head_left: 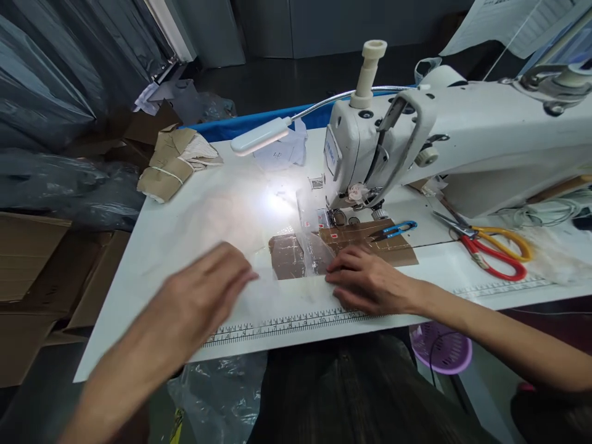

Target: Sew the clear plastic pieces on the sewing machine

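Sheer whitish fabric [317, 253] lies across the brown patch of the machine bed [287, 256], in front of the sewing machine's needle area. My right hand [363, 277] rests at the fabric's right edge, fingers bent and pressed down on it. To the left, my left hand [210, 280] is smeared by motion above the white table; its fingers are drawn together, and whether they hold the thin sheer material is unclear. Blue thread snips [400, 229] lie just beyond my right hand, near the presser foot.
Red-and-yellow-handled scissors [493, 246] lie at the right. The sewing machine [444, 129] stands at the back right, with a lamp [261, 137] lighting the table [152, 259]. A tied brown bundle [166, 169] sits at the far left corner. A printed ruler [287, 325] follows the front edge.
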`<action>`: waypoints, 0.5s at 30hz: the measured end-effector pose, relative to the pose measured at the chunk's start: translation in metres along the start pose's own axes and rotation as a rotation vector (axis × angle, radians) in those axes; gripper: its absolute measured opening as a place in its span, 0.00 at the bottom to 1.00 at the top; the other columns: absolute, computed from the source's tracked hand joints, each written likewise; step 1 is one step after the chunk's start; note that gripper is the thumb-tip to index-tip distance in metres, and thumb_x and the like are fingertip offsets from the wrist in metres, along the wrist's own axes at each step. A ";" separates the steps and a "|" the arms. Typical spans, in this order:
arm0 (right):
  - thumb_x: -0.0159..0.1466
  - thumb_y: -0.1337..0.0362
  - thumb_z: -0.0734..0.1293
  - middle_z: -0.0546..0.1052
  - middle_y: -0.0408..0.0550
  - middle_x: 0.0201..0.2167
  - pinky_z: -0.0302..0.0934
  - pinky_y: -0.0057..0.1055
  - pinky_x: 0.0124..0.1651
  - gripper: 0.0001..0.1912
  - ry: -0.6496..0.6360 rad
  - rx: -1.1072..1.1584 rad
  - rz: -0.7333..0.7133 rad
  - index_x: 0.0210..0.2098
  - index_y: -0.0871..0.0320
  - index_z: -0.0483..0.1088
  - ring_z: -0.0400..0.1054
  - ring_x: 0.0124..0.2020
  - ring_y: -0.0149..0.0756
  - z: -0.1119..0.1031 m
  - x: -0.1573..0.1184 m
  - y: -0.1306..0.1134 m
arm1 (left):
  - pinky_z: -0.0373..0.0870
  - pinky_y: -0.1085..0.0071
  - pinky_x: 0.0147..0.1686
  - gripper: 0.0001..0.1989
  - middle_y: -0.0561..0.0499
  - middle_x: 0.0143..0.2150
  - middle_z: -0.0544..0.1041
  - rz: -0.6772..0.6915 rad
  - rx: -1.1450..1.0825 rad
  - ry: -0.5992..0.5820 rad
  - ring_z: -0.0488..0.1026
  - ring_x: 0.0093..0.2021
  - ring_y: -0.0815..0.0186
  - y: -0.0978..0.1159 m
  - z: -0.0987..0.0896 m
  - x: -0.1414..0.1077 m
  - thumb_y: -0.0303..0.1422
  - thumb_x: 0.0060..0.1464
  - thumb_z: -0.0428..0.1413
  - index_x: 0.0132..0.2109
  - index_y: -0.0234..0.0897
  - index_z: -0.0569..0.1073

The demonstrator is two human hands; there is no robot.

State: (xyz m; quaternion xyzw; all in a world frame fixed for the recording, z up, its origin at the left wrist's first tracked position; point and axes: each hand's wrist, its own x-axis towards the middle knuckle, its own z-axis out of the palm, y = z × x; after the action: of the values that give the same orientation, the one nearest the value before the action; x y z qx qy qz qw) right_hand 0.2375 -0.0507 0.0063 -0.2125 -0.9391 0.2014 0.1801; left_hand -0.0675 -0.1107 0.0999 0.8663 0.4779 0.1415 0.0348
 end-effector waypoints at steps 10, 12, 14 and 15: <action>0.70 0.63 0.63 0.78 0.55 0.46 0.65 0.42 0.49 0.11 0.120 0.097 0.049 0.46 0.57 0.76 0.70 0.45 0.41 -0.010 -0.016 -0.017 | 0.75 0.58 0.42 0.12 0.40 0.50 0.77 0.098 0.264 -0.018 0.76 0.44 0.55 -0.005 0.036 0.057 0.24 0.64 0.48 0.48 0.31 0.75; 0.69 0.66 0.62 0.77 0.57 0.48 0.65 0.43 0.51 0.14 0.189 0.059 0.054 0.50 0.60 0.74 0.69 0.48 0.42 -0.007 -0.010 -0.013 | 0.74 0.63 0.43 0.13 0.41 0.49 0.78 0.161 0.193 -0.060 0.76 0.45 0.59 0.005 0.055 0.073 0.24 0.66 0.47 0.50 0.29 0.74; 0.69 0.66 0.61 0.77 0.58 0.50 0.65 0.45 0.52 0.16 0.187 -0.015 0.051 0.53 0.61 0.73 0.69 0.49 0.44 -0.001 -0.004 -0.012 | 0.73 0.66 0.46 0.14 0.40 0.55 0.75 0.216 0.165 -0.041 0.74 0.51 0.61 0.008 0.071 0.086 0.26 0.68 0.45 0.55 0.29 0.71; 0.69 0.65 0.62 0.77 0.58 0.50 0.64 0.46 0.51 0.15 0.158 -0.054 0.047 0.53 0.61 0.73 0.69 0.49 0.45 0.002 -0.002 -0.012 | 0.73 0.67 0.45 0.14 0.41 0.53 0.75 0.227 0.183 -0.057 0.74 0.50 0.61 0.007 0.077 0.090 0.28 0.69 0.45 0.55 0.30 0.72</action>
State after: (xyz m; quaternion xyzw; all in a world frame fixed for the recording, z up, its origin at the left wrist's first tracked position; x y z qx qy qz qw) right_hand 0.2342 -0.0626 0.0094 -0.2546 -0.9217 0.1628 0.2430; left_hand 0.0049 -0.0329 0.0467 0.9179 0.3867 0.0755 -0.0470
